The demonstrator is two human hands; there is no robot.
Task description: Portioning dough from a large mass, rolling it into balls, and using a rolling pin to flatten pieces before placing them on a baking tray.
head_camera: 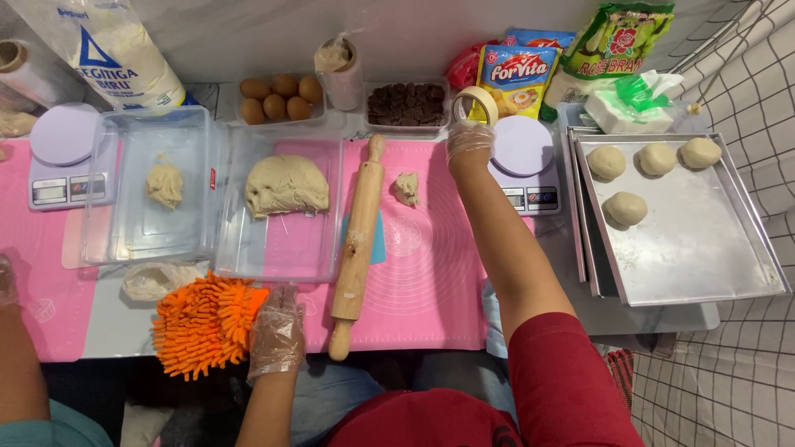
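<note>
My right hand (469, 139), in a clear plastic glove, reaches to the back of the table and grips the lower edge of a beige tape roll (482, 101) beside the tub of chocolate chunks (406, 104). My left hand (277, 331), also gloved, lies flat and holds nothing at the near edge of the pink mat (422, 290), beside an orange chenille mitt (205, 321). A wooden rolling pin (358, 240) lies on the mat between my hands, over a blue scraper (378, 242). A small dough piece (406, 189) sits just left of my right wrist.
A clear tub (248, 248) holds a big dough lump (286, 185); another tub (132, 236) holds a small lump (166, 184). Scales stand left (62, 157) and right (523, 161). A metal tray (696, 248) carries several dough balls. Eggs (280, 97), flour bag (116, 50), packets behind. Another person's arm (16, 348) at left.
</note>
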